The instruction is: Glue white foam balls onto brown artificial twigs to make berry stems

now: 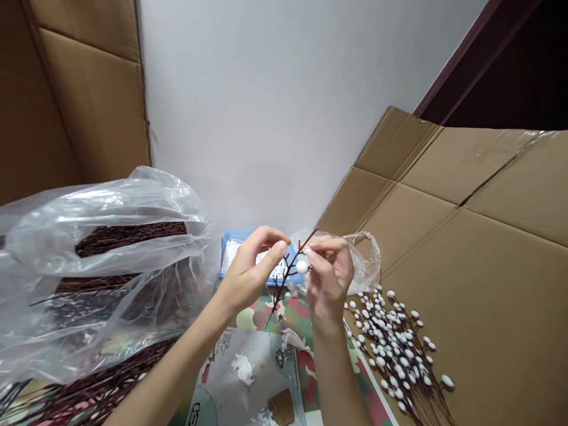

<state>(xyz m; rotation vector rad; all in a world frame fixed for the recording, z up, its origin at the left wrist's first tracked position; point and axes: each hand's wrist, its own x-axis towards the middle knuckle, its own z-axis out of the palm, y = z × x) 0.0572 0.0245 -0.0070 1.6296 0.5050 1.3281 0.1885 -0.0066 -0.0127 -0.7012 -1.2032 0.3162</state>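
Note:
A dark brown twig [287, 273] with short side stubs stands slanted between my hands. My right hand [331, 269] pinches a small white bud [307, 251] against the twig's upper part. Just below those fingertips a larger white bud [302, 268] sits on a side stub. To the left, my left hand [255, 269] has its thumb and forefinger tips brought close together beside the twig; what they hold, if anything, is hidden. Behind my hands stands a blue basket [223, 251] containing small white pieces.
Bare brown twigs [133, 236] fill a clear plastic bag [146, 189] at left. Twigs with white buds [394, 349] lie at right by a cardboard sheet [479, 284]. A board [261, 349] with white paste [243, 369] lies in front. Another plastic bag [366, 260] sits behind my right hand.

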